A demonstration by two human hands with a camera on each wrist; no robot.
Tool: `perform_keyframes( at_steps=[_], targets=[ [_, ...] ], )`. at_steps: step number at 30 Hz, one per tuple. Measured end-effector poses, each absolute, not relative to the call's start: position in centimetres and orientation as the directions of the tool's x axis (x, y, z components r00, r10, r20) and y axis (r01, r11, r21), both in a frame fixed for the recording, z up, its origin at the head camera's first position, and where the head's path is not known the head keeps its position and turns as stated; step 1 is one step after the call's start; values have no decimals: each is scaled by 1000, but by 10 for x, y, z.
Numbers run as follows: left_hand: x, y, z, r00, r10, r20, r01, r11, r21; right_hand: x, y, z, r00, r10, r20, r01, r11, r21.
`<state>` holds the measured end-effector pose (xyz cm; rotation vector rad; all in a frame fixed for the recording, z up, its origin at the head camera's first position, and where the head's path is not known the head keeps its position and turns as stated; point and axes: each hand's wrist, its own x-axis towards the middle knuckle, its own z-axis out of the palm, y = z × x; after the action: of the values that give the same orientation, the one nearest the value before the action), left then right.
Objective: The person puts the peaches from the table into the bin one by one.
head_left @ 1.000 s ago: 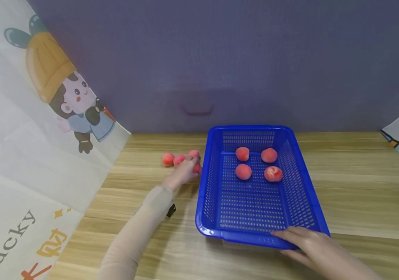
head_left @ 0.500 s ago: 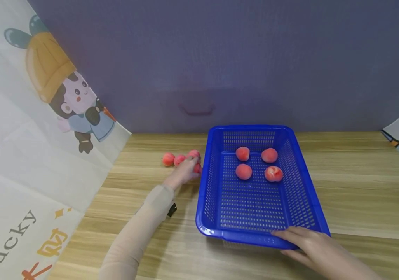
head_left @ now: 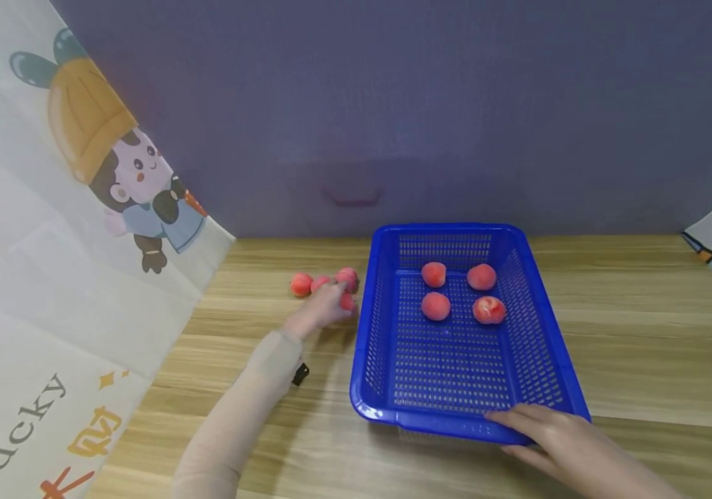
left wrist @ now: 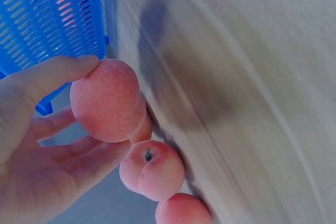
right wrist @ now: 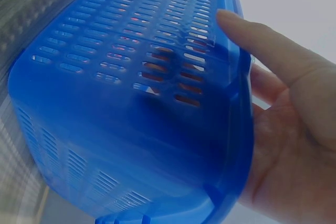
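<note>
My left hand point(head_left: 324, 305) holds a peach point(left wrist: 105, 100) between thumb and fingers, just left of the blue basket. Right behind that hand lie other peaches on the table, among them one with a stem point(left wrist: 152, 170) and one at the row's left end point(head_left: 301, 284). With thumb outside and fingers over the rim, my right hand point(head_left: 552, 436) grips the near right corner of the blue basket point(head_left: 443, 424). Inside the basket several peaches sit toward the far end, one of them point(head_left: 489, 310) with a pale marked patch.
A wooden table point(head_left: 655, 333) carries everything. Behind it rises a dark purple-grey panel point(head_left: 455, 111). A white printed sheet point(head_left: 12, 291) borders the left side. Below my left wrist shows a small black piece point(head_left: 300, 374).
My left hand has shifted slightly left and nearer, the peach moving with it away from the basket wall. The right hand and basket stay put.
</note>
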<state>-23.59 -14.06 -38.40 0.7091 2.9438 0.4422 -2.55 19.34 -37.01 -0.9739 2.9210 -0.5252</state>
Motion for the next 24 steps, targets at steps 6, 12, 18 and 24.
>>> perform_keyframes(
  at_steps=[6, 12, 18, 24],
  targets=[
    [-233, -145, -378, -895, 445, -29, 417, 857, 302, -25, 195, -370, -810, -584, 51, -562, 751, -347],
    [-231, -146, -368, -900, 435, -35, 404, 861, 309, -25, 195, -369, -806, -590, 55, -569, 745, -349],
    [-229, -146, -354, -904, 426, -35, 396, 866, 306, -24, 195, -368, -816, -578, 33, -550, 757, -352],
    [-228, -148, -338, -892, 451, -12, 428, 855, 294, -25, 194, -367, -812, -582, 49, -560, 753, -346]
  ],
)
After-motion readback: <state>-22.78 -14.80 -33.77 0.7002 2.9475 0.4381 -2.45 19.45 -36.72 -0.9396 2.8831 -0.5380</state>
